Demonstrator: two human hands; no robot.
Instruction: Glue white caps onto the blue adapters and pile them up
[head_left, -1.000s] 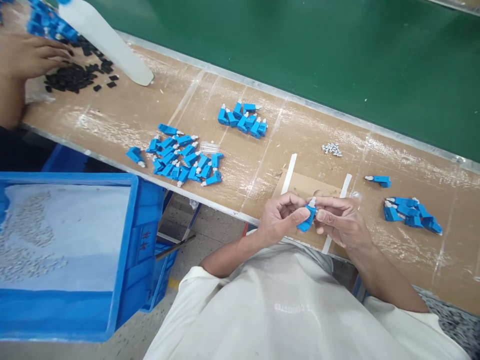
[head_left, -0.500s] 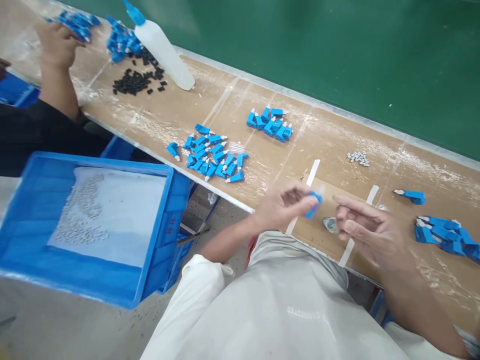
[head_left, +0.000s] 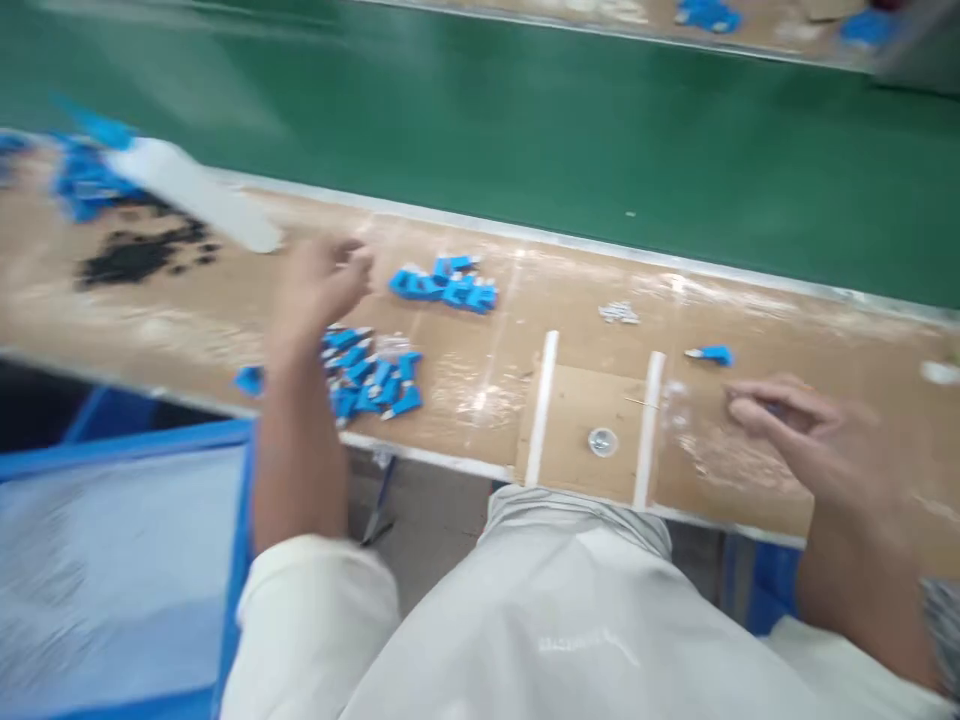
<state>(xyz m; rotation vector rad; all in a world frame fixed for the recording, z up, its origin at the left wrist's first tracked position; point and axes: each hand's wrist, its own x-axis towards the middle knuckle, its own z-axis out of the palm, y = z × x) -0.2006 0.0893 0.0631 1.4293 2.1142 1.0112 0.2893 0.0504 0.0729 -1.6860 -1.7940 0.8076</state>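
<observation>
My left hand (head_left: 326,290) is over the left part of the bench, fingers curled and smeared by motion. What is in it, if anything, does not show clearly. Close by are a group of small blue plastic pieces with white tips (head_left: 371,380) and a second such group (head_left: 446,285). On the right, thumb and fingertips of my right hand (head_left: 795,425) come together low over the bench, with a dark bluish bit showing at them. A single blue piece (head_left: 711,355) lies just beyond that hand. Between my hands sits a small round clear dish (head_left: 602,442).
Two white strips (head_left: 543,410) flank the dish, with a thin stick (head_left: 641,402) near the right one. Small white parts (head_left: 619,313) lie behind. At left are a white bottle (head_left: 199,195), black pieces (head_left: 135,255) and a blue crate (head_left: 244,520). A green surface (head_left: 525,150) runs behind.
My hands have moved apart: the left went left to the blue groups, the right went right. The blue piece no longer shows in my left hand. The view has shifted too.
</observation>
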